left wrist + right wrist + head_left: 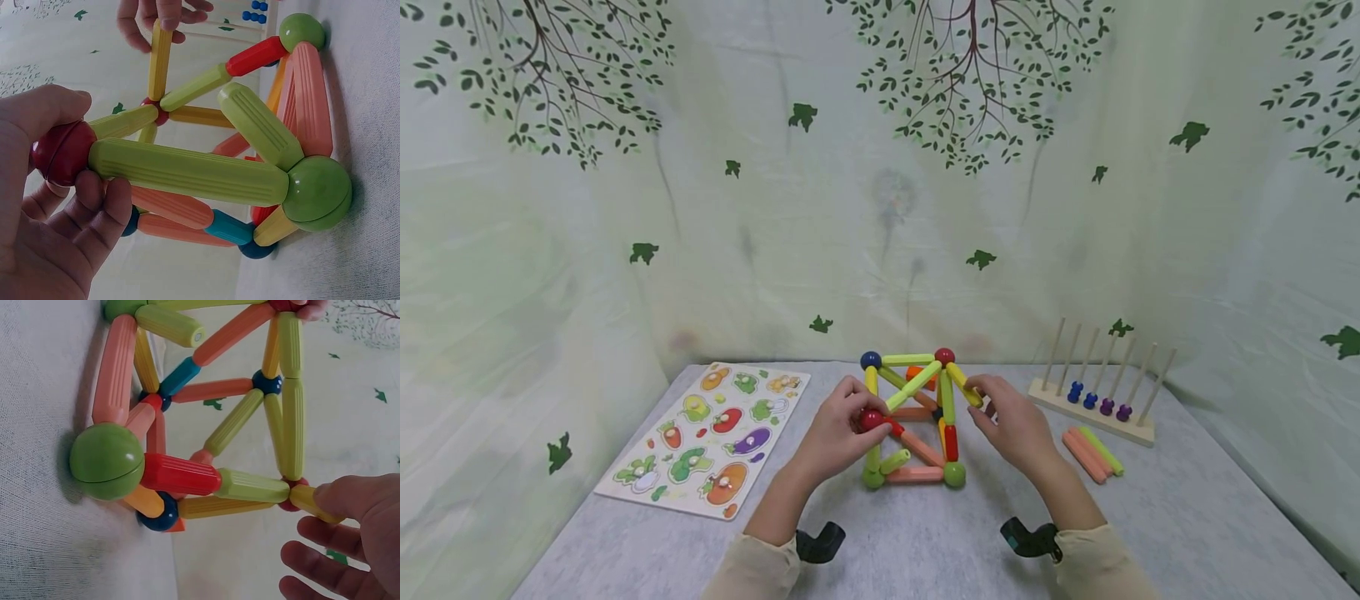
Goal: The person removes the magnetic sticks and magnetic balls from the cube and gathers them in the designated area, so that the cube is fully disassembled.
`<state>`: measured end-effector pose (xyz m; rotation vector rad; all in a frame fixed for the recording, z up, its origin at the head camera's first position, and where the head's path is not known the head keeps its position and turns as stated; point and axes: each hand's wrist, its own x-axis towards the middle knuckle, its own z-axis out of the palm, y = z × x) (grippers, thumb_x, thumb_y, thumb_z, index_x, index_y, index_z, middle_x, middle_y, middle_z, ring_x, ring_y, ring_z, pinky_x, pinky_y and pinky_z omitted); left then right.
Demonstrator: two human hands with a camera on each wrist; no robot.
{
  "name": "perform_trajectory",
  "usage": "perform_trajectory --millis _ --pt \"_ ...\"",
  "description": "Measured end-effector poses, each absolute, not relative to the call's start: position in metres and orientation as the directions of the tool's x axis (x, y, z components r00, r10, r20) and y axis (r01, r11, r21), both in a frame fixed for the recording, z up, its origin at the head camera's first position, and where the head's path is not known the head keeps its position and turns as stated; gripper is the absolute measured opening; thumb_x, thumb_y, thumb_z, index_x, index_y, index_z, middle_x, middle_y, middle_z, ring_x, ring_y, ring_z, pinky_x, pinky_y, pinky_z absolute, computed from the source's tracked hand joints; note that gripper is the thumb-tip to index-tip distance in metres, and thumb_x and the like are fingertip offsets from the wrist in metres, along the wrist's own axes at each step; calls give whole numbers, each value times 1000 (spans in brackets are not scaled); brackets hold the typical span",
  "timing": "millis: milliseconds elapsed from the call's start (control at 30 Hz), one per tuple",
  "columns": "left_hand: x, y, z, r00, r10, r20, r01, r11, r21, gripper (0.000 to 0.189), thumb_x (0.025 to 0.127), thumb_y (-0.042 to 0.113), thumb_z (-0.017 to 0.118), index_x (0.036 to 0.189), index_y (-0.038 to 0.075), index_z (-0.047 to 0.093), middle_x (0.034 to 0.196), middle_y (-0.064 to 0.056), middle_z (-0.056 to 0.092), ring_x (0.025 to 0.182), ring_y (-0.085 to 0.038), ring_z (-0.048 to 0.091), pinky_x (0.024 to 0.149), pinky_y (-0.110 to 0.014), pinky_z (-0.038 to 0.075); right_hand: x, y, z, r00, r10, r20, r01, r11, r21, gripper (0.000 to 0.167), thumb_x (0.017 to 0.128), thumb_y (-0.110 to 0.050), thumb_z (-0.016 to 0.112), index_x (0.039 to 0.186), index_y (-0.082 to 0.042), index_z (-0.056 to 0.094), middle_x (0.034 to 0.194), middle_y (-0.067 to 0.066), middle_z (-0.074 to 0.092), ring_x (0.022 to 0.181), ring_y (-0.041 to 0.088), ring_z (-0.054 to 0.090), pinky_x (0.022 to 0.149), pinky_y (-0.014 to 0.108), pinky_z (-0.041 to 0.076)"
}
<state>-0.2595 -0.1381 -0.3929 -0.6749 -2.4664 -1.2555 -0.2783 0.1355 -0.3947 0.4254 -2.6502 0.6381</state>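
My left hand (841, 427) grips the near red ball (872, 420), right hand (1013, 421) pinches the upper yellow rod (959, 381), ball-and-rod frame (914, 383) standing on the surface (917, 550); looks light and stiff but slick, probably pulls apart easily, so I'd take it at the lower green balls (955, 475).

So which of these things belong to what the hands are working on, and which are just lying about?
Belong to the job:
- stick-and-ball frame
- its red ball, held by the left hand
- its yellow stick, pinched by the right hand

Lying about:
- fruit-and-vegetable puzzle board
- beaded peg rack
- three loose sticks, possibly spares
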Motion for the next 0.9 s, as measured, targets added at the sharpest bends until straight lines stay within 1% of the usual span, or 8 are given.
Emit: perform_trajectory --millis 133,333,567,633,800,900 --pt "-259 -137 -392 -848 272 455 528 512 677 15 85 13 79 97 14 71 99 2 48 87 -16 54 70 -20 54 -277 135 -395 -879 -195 435 -362 867 -343 44 90 -20 74 132 -25 62 109 2 68 68 9 52 58 18 46" --pt "-260 -137 -393 -849 272 452 526 514 678 15 85 13 79 96 16 71 99 2 48 87 -16 54 70 -20 54 -279 137 -397 -874 -187 449 -358 872 -334 42 90 -21 74 130 -27 64 106 0 70 65 9 49 55 19 43" --pt "-260 -138 -392 -850 277 448 526 512 679 16 86 13 78 100 9 72 99 1 48 88 -16 54 70 -19 53 -281 140 -398 -883 -180 434 -348 870 -349 41 90 -21 73 130 -25 64 114 2 70 66 10 50 55 19 44" --pt "-260 -138 -392 -851 276 447 524 511 681 16 85 13 78 99 9 72 99 1 49 88 -16 54 70 -19 53 -282 142 -398 -886 -178 427 -344 871 -352 41 90 -20 73 130 -24 64 114 3 71 66 10 50 56 19 44" --pt "-260 -138 -391 -850 275 449 525 511 681 15 85 13 79 98 12 71 99 1 49 88 -16 54 70 -19 53 -284 145 -399 -911 -161 381 -312 872 -377 39 91 -18 72 129 -23 62 107 7 71 65 12 51 54 21 45" --pt "-259 -138 -392 -848 276 452 528 510 679 14 85 13 79 97 14 71 99 1 49 87 -16 54 70 -19 53 -286 146 -401 -936 -162 312 -278 885 -374 33 91 -19 71 123 -23 65 103 5 72 68 13 55 56 24 49"
